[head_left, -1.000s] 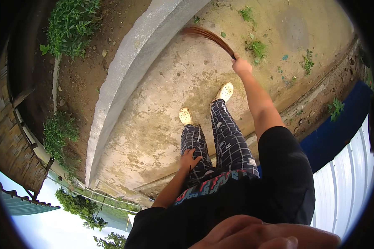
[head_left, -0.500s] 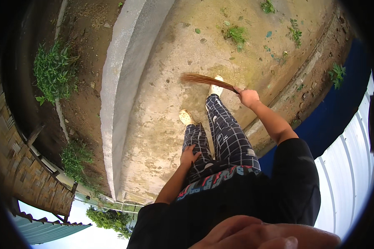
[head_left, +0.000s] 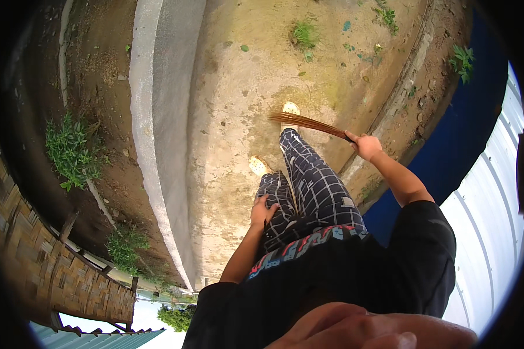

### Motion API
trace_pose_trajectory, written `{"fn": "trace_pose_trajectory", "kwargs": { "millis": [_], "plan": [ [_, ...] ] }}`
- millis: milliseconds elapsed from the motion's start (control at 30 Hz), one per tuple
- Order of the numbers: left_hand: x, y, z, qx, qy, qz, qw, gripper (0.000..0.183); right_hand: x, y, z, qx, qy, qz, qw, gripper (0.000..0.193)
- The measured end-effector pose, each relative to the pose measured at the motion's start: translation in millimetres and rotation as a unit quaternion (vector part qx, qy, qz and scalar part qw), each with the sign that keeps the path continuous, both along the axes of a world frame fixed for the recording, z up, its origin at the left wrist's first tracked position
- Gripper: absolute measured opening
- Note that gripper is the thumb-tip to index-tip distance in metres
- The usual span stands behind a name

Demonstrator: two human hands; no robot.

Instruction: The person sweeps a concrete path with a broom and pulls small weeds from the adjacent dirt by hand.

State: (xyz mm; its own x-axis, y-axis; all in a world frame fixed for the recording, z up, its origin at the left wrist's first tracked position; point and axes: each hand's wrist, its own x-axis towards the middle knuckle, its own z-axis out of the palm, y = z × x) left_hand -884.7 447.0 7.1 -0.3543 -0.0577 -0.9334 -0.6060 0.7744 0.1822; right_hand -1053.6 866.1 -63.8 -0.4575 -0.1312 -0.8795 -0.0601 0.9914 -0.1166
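A brown stick broom (head_left: 314,124) slanted across the cream right clog (head_left: 290,107), its bristles hiding part of the shoe; whether they touched it could not be told. The bristles could have snagged on that clog (so near a foot invites it), and a hard swing might have flicked grit off the concrete path (head_left: 224,145) around it. A slack grasp might have let the sticks splay. Right of the clog, the right hand (head_left: 365,146) was wrapped closed around the broom's dark butt end, forearm reaching forward. Behind and left of the clog, the left hand (head_left: 262,210) appeared to grip nothing, fingers loosely spread against the checked trouser leg (head_left: 276,189)
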Motion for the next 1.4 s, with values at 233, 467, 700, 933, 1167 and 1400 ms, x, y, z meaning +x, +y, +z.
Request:
{"fn": "trace_pose_trajectory", "kwargs": {
  "millis": [233, 467, 700, 933, 1167, 1400],
  "plan": [
    [-40, 17, 13, -0.123, -0.174, -0.058, 0.975, 0.098, -153, 71, -72, 0.153, 0.307, -0.425, 0.837, 0.049],
    [-70, 30, 26, -0.120, -0.173, -0.129, 0.969, 0.104, -41, -18, -29, -0.037, 0.123, -0.269, 0.955, 0.050],
    [-112, 60, 56, -0.136, -0.133, -0.215, 0.958, 0.108, -112, 94, -64, 0.137, 0.158, -0.366, 0.907, 0.047],
    [-163, 95, 72, -0.137, -0.109, -0.307, 0.935, 0.110, -141, -53, -30, -0.095, 0.216, -0.464, 0.854, 0.056],
    [-194, 91, 43, -0.050, -0.056, -0.303, 0.950, 0.108, -90, -142, -63, -0.100, 0.024, -0.360, 0.927, 0.049],
    [-244, 89, 41, -0.073, -0.116, -0.336, 0.932, 0.103, -140, -60, -21, -0.071, 0.129, -0.440, 0.886, 0.048]
  ]
}}
